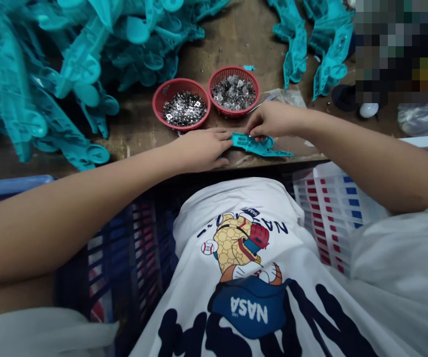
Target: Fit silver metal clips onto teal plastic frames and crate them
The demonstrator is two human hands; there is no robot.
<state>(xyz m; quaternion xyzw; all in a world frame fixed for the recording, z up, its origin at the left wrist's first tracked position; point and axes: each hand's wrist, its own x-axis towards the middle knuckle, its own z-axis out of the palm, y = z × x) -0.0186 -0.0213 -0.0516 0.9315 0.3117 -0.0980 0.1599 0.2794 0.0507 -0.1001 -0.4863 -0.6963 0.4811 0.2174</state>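
A turquoise plastic part (241,142) lies flat near the table's front edge. My left hand (204,150) holds its left end down, fingers and thumb around that end, which is hidden under the hand. Over the middle of the part, my right hand (271,120) is closed in a pinch, its fingertips touching the part's upper side. What sits in the pinch is too small to make out. Just behind are two red baskets: the left basket (156,106) has small shiny metal pieces (184,110), the right basket (257,82) holds metal clips or similar bits (232,94).
A big heap of turquoise parts (83,64) covers the left of the wooden table (232,34). More turquoise parts (295,49) lie back right. A thin metal tool (264,100) rests behind my right hand. A clear plastic bag (424,119) is far right; a white crate (333,213) stands below the edge.
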